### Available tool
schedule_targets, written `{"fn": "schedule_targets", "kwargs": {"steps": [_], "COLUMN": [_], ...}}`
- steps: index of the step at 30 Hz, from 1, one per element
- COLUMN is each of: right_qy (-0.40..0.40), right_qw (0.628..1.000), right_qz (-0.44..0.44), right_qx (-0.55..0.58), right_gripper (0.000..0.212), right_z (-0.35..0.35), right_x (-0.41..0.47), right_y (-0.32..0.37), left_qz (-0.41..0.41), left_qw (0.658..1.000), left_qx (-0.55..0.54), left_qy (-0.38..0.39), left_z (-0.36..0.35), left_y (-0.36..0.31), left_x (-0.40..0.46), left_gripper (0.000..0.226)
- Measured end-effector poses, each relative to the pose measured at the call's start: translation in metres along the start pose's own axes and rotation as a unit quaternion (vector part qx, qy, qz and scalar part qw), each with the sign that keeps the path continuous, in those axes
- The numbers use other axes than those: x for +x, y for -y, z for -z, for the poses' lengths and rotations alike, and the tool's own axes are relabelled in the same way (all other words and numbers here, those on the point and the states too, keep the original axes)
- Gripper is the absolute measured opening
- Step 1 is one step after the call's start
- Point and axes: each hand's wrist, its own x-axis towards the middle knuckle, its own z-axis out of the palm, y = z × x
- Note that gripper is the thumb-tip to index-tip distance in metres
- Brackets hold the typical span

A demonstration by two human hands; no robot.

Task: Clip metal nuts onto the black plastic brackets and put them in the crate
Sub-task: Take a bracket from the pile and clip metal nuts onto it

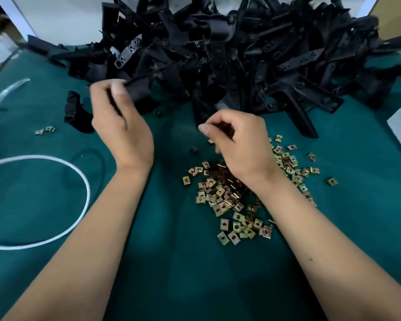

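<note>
Both hands are busy: left hand is curled round a black bracket at the near edge of the big bracket pile, right hand has its fingers bunched, though I can't tell if it's got a nut. Under it sits a loose heap of small square brassy nuts, each with a centre hole, on the green cloth. White cord loops off left.

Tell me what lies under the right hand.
Under the right hand lies the pile of metal nuts on the green cloth. The wrist covers the pile's middle. The fingers curl together, but whether they pinch a nut is hidden.
</note>
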Motion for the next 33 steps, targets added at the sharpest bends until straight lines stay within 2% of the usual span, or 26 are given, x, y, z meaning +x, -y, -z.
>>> {"fn": "schedule_targets", "kwargs": {"steps": [2, 3, 4, 6, 8, 10, 12, 13, 15, 17, 19, 20, 21, 22, 24, 26, 30, 33], "right_qy": [-0.008, -0.010, -0.010, -0.015, -0.020, -0.013, -0.003, 0.000, 0.003, 0.005, 0.003, 0.001, -0.002, -0.005, -0.001, 0.040, 0.145, 0.140], "right_qw": [0.999, 0.998, 0.997, 0.993, 0.985, 0.976, 0.967, 0.965, 0.965, 0.965, 0.967, 0.969, 0.973, 0.981, 0.996, 0.995, 0.955, 0.949], "right_qz": [-0.022, -0.031, -0.040, -0.062, -0.088, -0.116, -0.138, -0.144, -0.146, -0.146, -0.140, -0.137, -0.133, -0.124, -0.086, -0.029, 0.030, 0.026], "right_qx": [0.030, 0.045, 0.063, 0.104, 0.144, 0.183, 0.213, 0.218, 0.219, 0.218, 0.214, 0.207, 0.189, 0.151, 0.027, -0.089, -0.258, -0.281], "right_gripper": [0.016, 0.015, 0.014, 0.013, 0.014, 0.009, 0.005, 0.008, 0.013, 0.012, 0.012, 0.012, 0.013, 0.014, 0.013, 0.007, 0.025, 0.016], "right_z": [0.001, 0.001, 0.000, 0.001, 0.001, 0.002, 0.002, 0.002, 0.003, 0.003, 0.003, 0.003, 0.004, 0.004, 0.006, 0.005, -0.007, -0.012], "right_x": [0.000, 0.000, 0.000, 0.001, 0.002, 0.003, 0.003, 0.003, 0.003, 0.003, 0.003, 0.003, 0.003, 0.003, 0.002, 0.001, -0.005, -0.003], "right_y": [-0.001, -0.001, -0.001, -0.003, -0.005, -0.009, -0.011, -0.011, -0.013, -0.014, -0.013, -0.013, -0.013, -0.014, -0.015, -0.012, -0.003, -0.001], "left_qz": [0.067, 0.129, 0.206, 0.357, 0.471, 0.529, 0.538, 0.529, 0.487, 0.398, 0.214, 0.090, -0.021, -0.098, -0.153, -0.138, -0.158, -0.189], "left_qw": [0.995, 0.980, 0.947, 0.844, 0.758, 0.694, 0.664, 0.666, 0.701, 0.788, 0.919, 0.966, 0.984, 0.984, 0.977, 0.976, 0.953, 0.925], "left_qx": [-0.073, -0.148, -0.246, -0.400, -0.448, -0.483, -0.515, -0.524, -0.517, -0.461, -0.319, -0.228, -0.160, -0.126, -0.096, -0.040, 0.046, 0.104], "left_qy": [-0.019, -0.014, 0.004, 0.033, 0.052, 0.073, 0.063, 0.055, 0.063, 0.090, 0.090, 0.081, 0.075, 0.076, 0.117, 0.164, 0.255, 0.311], "left_z": [0.001, 0.002, 0.002, 0.005, 0.008, 0.009, 0.011, 0.012, 0.015, 0.017, 0.019, 0.019, 0.017, 0.015, 0.013, 0.008, 0.002, -0.003], "left_y": [-0.001, -0.003, -0.006, -0.008, -0.005, -0.002, -0.004, -0.005, -0.009, -0.012, -0.014, -0.014, -0.014, -0.016, -0.021, -0.018, -0.009, -0.007], "left_x": [0.008, 0.011, 0.015, 0.021, 0.026, 0.027, 0.030, 0.032, 0.032, 0.030, 0.028, 0.027, 0.023, 0.017, 0.003, -0.008, -0.010, -0.011], "left_gripper": [0.025, 0.026, 0.027, 0.031, 0.026, 0.022, 0.015, 0.013, 0.019, 0.012, 0.011, 0.015, 0.019, 0.021, 0.018, 0.014, 0.015, 0.022]}}
